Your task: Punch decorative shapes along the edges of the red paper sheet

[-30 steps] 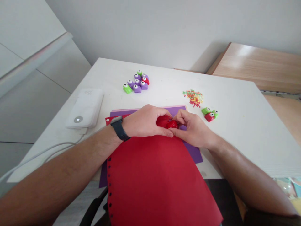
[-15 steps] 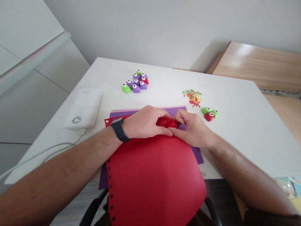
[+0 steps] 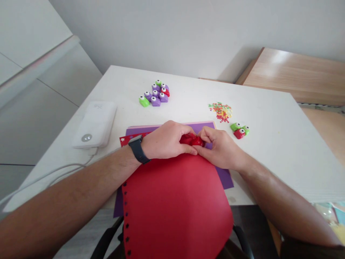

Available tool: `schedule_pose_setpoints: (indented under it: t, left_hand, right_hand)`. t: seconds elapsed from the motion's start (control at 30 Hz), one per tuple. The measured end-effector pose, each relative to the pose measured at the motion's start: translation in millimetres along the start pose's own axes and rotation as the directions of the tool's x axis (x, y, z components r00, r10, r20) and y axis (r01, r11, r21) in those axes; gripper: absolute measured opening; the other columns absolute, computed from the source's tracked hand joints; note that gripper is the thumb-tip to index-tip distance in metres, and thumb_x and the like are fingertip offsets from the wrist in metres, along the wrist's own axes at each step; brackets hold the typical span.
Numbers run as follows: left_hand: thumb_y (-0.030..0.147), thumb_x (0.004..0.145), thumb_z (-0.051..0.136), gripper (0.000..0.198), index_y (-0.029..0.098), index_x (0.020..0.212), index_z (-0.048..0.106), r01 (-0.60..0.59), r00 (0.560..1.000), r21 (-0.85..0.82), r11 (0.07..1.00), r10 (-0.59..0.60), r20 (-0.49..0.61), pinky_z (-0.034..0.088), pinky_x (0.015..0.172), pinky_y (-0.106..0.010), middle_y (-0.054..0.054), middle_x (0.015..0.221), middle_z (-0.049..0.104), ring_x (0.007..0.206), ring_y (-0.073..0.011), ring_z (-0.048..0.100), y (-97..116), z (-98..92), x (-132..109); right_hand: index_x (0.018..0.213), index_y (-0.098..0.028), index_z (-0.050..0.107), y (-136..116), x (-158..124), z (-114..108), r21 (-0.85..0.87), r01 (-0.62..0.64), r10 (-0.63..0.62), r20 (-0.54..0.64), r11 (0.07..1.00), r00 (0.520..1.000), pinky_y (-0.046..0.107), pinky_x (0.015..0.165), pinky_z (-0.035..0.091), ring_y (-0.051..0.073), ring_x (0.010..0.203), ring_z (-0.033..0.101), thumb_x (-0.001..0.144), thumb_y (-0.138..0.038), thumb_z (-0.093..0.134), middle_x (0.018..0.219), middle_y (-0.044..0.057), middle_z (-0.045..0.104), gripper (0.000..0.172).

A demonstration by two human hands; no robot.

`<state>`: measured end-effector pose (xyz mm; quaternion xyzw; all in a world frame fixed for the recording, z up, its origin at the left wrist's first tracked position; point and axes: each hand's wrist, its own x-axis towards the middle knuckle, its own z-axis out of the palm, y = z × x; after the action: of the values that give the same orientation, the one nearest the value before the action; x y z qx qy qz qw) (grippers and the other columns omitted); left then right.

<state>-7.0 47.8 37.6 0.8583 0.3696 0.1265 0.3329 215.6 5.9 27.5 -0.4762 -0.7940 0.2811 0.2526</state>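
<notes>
Both my hands meet over a red craft punch (image 3: pixel 192 140), which is mostly hidden by my fingers. My left hand (image 3: pixel 167 140), with a black wristwatch (image 3: pixel 138 150) on its wrist, grips the punch from one side. My right hand (image 3: pixel 221 149) pinches it from the other. A red paper sheet (image 3: pixel 175 205) runs from under my hands toward me, with star-shaped holes along its left edge. A purple paper sheet (image 3: pixel 225 178) lies beneath it on the table.
Several colourful craft punches (image 3: pixel 155 94) stand grouped at the far side of the white table (image 3: pixel 269 158). A scatter of paper cutouts (image 3: pixel 221 111) and more punches (image 3: pixel 239 131) lie right of my hands. A white power bank (image 3: pixel 94 124) with a cable sits left.
The lower part of the red sheet has swung left and now hangs straighter toward me. My hands remain around the punch, and the view has shifted slightly.
</notes>
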Motion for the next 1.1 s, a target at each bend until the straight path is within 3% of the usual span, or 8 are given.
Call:
schedule_pose_setpoints:
  t: [0.27, 0.4, 0.5, 0.63, 0.73, 0.9, 1.1]
  left_hand:
    - [0.055, 0.085, 0.081, 0.040, 0.021, 0.106, 0.079, 0.003, 1.000, 0.024, 1.000, -0.003, -0.004, 0.044, 0.069, -0.031, 0.000, 0.089, 0.078, 0.076, -0.0184, 0.069, 0.9, -1.9, -0.6]
    - [0.062, 0.082, 0.083, 0.060, 0.022, 0.126, 0.074, -0.019, 0.998, 0.025, 1.000, 0.021, -0.063, 0.052, 0.090, -0.034, -0.005, 0.118, 0.081, 0.105, -0.0256, 0.075, -4.0, -2.7, -2.1]
    - [0.062, 0.083, 0.083, 0.071, 0.021, 0.139, 0.067, -0.015, 0.995, 0.055, 0.998, 0.021, -0.101, 0.051, 0.107, -0.037, -0.008, 0.137, 0.075, 0.124, -0.0295, 0.071, -8.0, -4.8, -4.0]
    - [0.048, 0.092, 0.077, 0.063, 0.020, 0.145, 0.060, -0.010, 0.993, 0.084, 0.996, 0.020, -0.117, 0.049, 0.113, -0.036, -0.009, 0.146, 0.070, 0.132, -0.0278, 0.068, -9.0, -6.7, -6.4]
    - [0.040, 0.096, 0.071, 0.050, 0.019, 0.141, 0.061, -0.010, 0.991, 0.098, 0.995, 0.022, -0.130, 0.051, 0.109, -0.037, -0.008, 0.140, 0.072, 0.127, -0.0268, 0.070, -8.9, -5.9, -6.9]
    - [0.035, 0.100, 0.065, 0.036, 0.020, 0.132, 0.065, -0.021, 0.988, 0.097, 0.995, 0.035, -0.151, 0.054, 0.103, -0.038, -0.007, 0.128, 0.076, 0.117, -0.0261, 0.073, -11.6, -4.0, -6.2]
    - [0.032, 0.101, 0.063, 0.034, 0.021, 0.132, 0.064, -0.017, 0.985, 0.102, 0.995, 0.034, -0.169, 0.053, 0.103, -0.039, -0.006, 0.128, 0.076, 0.117, -0.0263, 0.072, -13.7, -4.0, -5.5]
  right_hand:
    - [0.077, -0.026, 0.034, -2.3, -1.2, -3.6, 0.021, -0.030, 0.030, 0.011, 0.999, 1.000, 0.030, 0.059, 0.032, 0.013, 0.064, 0.041, 0.087, -0.025, 0.072, 0.072, -0.005, 0.051, 0.039]
    - [0.077, -0.026, 0.034, -1.0, -2.2, -6.5, 0.030, -0.060, 0.060, -0.004, 0.998, 0.998, 0.030, 0.059, 0.032, 0.013, 0.064, 0.043, 0.088, -0.029, 0.073, 0.071, -0.004, 0.052, 0.041]
    - [0.080, -0.026, 0.036, 2.1, -3.4, -6.9, 0.090, -0.088, 0.087, 0.012, 0.992, 0.996, 0.031, 0.062, 0.038, 0.016, 0.069, 0.052, 0.091, -0.031, 0.073, 0.078, -0.002, 0.062, 0.039]
    - [0.085, -0.027, 0.040, 7.0, -4.0, -6.1, 0.153, -0.103, 0.100, 0.025, 0.983, 0.995, 0.033, 0.067, 0.044, 0.018, 0.076, 0.059, 0.091, -0.034, 0.075, 0.088, 0.001, 0.069, 0.036]
    - [0.088, -0.027, 0.042, 9.8, -4.2, -5.4, 0.190, -0.107, 0.104, 0.025, 0.976, 0.994, 0.033, 0.066, 0.045, 0.018, 0.074, 0.058, 0.093, -0.035, 0.074, 0.088, 0.001, 0.068, 0.033]
    - [0.094, -0.027, 0.045, 15.8, -4.6, -4.3, 0.226, -0.108, 0.109, 0.009, 0.968, 0.994, 0.034, 0.068, 0.047, 0.018, 0.076, 0.060, 0.095, -0.034, 0.072, 0.094, 0.002, 0.069, 0.028]
    - [0.099, -0.027, 0.048, 24.1, -1.5, -5.1, 0.320, -0.134, 0.163, -0.064, 0.938, 0.985, 0.033, 0.068, 0.047, 0.016, 0.074, 0.057, 0.094, -0.034, 0.073, 0.093, 0.000, 0.067, 0.026]
